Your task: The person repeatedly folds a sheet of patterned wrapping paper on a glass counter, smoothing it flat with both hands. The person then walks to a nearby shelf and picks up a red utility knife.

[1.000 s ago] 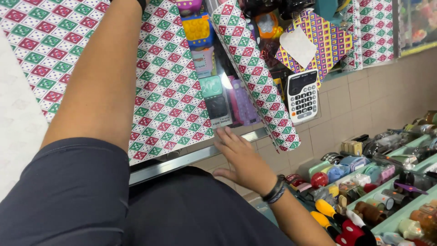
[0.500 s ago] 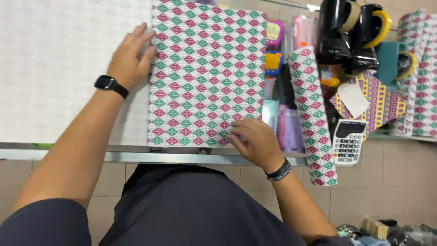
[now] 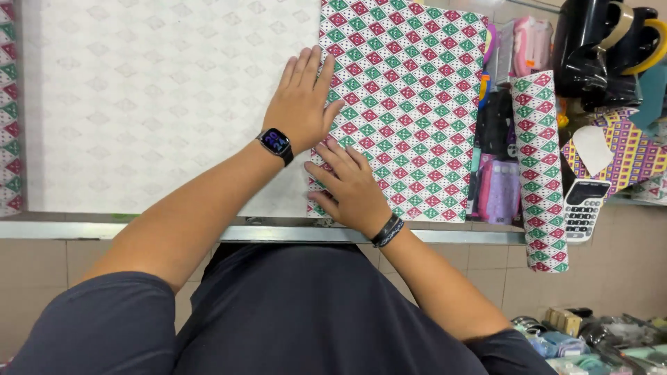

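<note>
Far to the left of both hands, a narrow strip of patterned paper (image 3: 8, 111) shows at the frame's edge. Beside it, the pale white underside of the wrapping paper (image 3: 153, 104) spreads flat over the bench (image 3: 104, 230), reaching right up to the left hand.

The left hand (image 3: 300, 104) lies open and flat, fingers spread and pointing away from the body, pressing down on the edge where the folded flap (image 3: 410, 90), printed with red and green diamonds, meets the white side. A dark smartwatch (image 3: 276, 143) sits on its wrist.

Just below and slightly right of it, the right hand (image 3: 349, 187) is also released and flat, palm down on the near corner of the patterned flap, fingers angled toward the left hand; the two hands nearly touch. A dark bracelet (image 3: 388, 231) circles its wrist.

To the right of the right hand, colourful toy packages (image 3: 497, 160) lie partly under the flap. Further right a roll of the same paper (image 3: 542, 173) hangs over the bench edge, then a white calculator (image 3: 582, 208). Black tape dispensers (image 3: 597, 48) stand beyond, up to the right.
</note>
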